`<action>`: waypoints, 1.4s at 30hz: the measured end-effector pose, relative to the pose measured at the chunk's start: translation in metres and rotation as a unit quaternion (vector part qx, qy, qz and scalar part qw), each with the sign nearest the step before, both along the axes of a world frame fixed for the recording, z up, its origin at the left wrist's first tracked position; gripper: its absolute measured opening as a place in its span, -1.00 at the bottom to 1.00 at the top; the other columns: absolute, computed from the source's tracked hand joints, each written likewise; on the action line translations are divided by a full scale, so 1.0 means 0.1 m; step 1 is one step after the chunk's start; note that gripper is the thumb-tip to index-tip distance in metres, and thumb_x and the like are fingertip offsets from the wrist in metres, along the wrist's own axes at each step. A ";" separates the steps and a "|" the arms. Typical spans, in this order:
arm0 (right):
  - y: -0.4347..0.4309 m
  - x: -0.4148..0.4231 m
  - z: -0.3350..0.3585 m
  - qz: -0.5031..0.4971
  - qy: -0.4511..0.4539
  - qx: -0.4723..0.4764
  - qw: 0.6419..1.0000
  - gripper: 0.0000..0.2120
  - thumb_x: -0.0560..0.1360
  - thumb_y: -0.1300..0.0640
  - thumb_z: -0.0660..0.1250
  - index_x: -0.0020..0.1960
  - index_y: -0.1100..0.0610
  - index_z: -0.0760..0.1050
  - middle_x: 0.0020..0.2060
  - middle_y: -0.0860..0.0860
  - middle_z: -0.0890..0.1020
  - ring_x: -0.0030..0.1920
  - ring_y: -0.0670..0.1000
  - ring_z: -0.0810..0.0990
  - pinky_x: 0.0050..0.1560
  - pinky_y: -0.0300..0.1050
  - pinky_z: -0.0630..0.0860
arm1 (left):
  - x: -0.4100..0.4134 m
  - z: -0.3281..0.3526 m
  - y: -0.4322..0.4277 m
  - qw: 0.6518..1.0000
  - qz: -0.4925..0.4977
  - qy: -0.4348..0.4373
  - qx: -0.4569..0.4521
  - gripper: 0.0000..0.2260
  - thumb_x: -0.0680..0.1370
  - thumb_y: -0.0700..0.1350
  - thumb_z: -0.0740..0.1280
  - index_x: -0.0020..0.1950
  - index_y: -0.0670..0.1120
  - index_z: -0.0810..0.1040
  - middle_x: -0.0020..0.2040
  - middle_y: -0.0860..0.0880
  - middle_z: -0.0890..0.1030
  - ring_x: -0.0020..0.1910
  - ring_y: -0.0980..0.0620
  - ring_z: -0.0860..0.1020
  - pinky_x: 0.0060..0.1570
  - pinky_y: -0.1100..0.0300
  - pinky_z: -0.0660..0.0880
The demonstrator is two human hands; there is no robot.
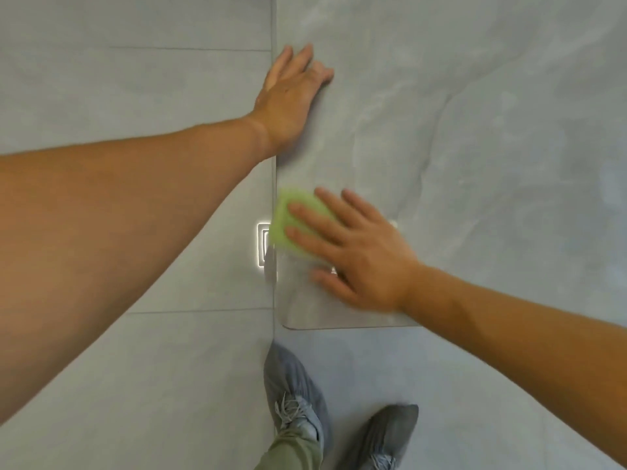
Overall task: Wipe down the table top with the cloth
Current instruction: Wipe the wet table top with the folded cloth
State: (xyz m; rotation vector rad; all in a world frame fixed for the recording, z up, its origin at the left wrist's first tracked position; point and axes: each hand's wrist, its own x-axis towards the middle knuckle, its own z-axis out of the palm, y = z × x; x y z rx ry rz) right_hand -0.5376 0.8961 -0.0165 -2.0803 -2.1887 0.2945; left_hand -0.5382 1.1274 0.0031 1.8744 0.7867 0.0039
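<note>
So the green cloth [288,218] is sitting right at the left edge of the worktop [475,130], a bit left of the middle of the frame and just above the near rounded corner. The right hand [356,252] is flat on top of it, fingers [315,212] straight and spread wide, pressing it down rather than gripping it. Only the front fingers are on the cloth; the rest of the hand is over bare worktop. It's a little blurry, fwiw.

The left hand [291,93] is further up the same edge, upper middle of the frame. It lies palm down on the worktop with the fingers out flat and holding nothing, and looks like it's just bracing.

Progress-wise, my guess is this is early-ish or mid-wipe. The patch at the lower corner, right below the cloth, has a streaky wet-looking sheen, so I'd say that bit has had a pass. The big stretch of grey marbled top out to the right and up top shows no such sheen, so probably most of it is left to do. Honestly, the marbling makes it hard to tell smears from pattern.

Containers: none in the shot at all, no bucket, bowl or spray bottle.

Otherwise there's just grey floor tile [135,79] on the left, a bright rectangular thing [262,244] on the floor by the worktop edge, and two grey shoes [295,401] at the bottom.
</note>
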 end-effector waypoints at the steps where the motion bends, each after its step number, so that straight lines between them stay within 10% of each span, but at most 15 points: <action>1: -0.19 -0.06 0.02 0.047 0.010 -0.007 0.999 -0.45 0.64 -0.15 0.06 0.59 -0.03 0.16 0.60 0.01 0.13 0.59 0.24 0.01 0.50 0.29 0.08 | 0.02 0.00 -0.01 0.999 -0.015 0.031 0.038 -0.64 0.66 0.14 0.03 0.45 0.23 0.34 0.63 0.13 0.00 0.59 0.15 -0.12 0.55 0.02 -0.20; 6: -0.80 0.32 0.07 0.095 0.020 -0.030 0.995 -0.48 0.64 -0.10 0.12 0.56 0.00 0.23 0.58 0.04 0.20 0.59 0.23 0.06 0.47 0.33 0.17 | -0.04 -0.19 -0.16 0.923 -0.160 0.143 0.319 -0.45 0.64 0.21 -0.17 0.63 0.10 -0.02 0.64 -0.01 -0.18 0.59 -0.06 -0.28 0.51 -0.14 -0.32; 11: -0.56 0.34 0.09 -0.189 -0.009 -0.024 0.982 -0.43 0.62 -0.20 0.06 0.57 -0.01 0.24 0.58 0.04 0.20 0.57 0.24 0.13 0.47 0.30 0.15 | -0.04 -0.24 -0.19 0.899 -0.166 0.169 0.369 -0.39 0.61 0.27 -0.18 0.63 0.08 -0.09 0.64 -0.04 -0.20 0.59 -0.09 -0.28 0.51 -0.17 -0.29; 18: -0.46 -0.43 0.03 -0.024 0.036 -0.012 0.999 -0.47 0.64 -0.16 0.06 0.58 -0.03 0.21 0.59 0.00 0.17 0.59 0.23 0.03 0.52 0.28 0.01 | -0.05 -0.21 -0.22 0.890 -0.153 0.180 0.390 -0.39 0.60 0.28 -0.21 0.62 0.09 -0.07 0.64 -0.05 -0.14 0.60 -0.09 -0.22 0.49 -0.25 -0.31; 23: -1.06 -0.06 0.02 -0.130 0.032 -0.013 0.991 -0.50 0.67 -0.12 0.03 0.58 -0.05 0.18 0.59 -0.03 0.15 0.60 0.18 0.04 0.54 0.25 0.03 | -0.07 -0.10 -0.58 0.897 -0.125 0.117 0.408 -0.45 0.64 0.21 -0.10 0.61 0.04 0.05 0.63 -0.13 -0.03 0.60 -0.15 -0.09 0.51 -0.21 -0.23; 31: -2.15 1.12 0.09 -0.554 0.019 -0.061 0.830 -0.46 0.65 -0.14 -0.12 0.61 -0.06 0.05 0.62 -0.02 0.03 0.59 0.18 0.02 0.56 0.21 -0.02 | 0.00 -0.04 -1.55 0.904 -0.232 0.047 0.355 -0.52 0.61 0.17 0.01 0.49 0.03 0.31 0.56 -0.14 0.20 0.52 -0.21 0.15 0.45 -0.15 0.03; 37: -2.21 1.26 0.14 -0.580 0.091 -0.041 0.808 -0.46 0.66 -0.15 -0.07 0.61 -0.05 0.01 0.62 -0.05 -0.02 0.61 0.12 -0.08 0.58 0.14 -0.09 | 0.05 0.04 -2.05 0.898 -0.248 0.062 0.357 -0.56 0.59 0.15 0.05 0.41 0.02 0.41 0.49 -0.12 0.31 0.49 -0.18 0.21 0.44 -0.12 0.07; 42: -2.61 1.36 0.43 -0.593 0.254 0.078 0.760 -0.46 0.61 -0.09 0.17 0.53 0.09 0.27 0.46 0.06 0.41 0.47 0.11 0.34 0.46 0.13 0.29 | 0.30 0.28 -2.41 0.912 -0.248 0.072 0.319 -0.52 0.61 0.13 0.10 0.48 -0.03 0.36 0.47 -0.11 0.38 0.45 -0.18 0.32 0.42 -0.10 0.18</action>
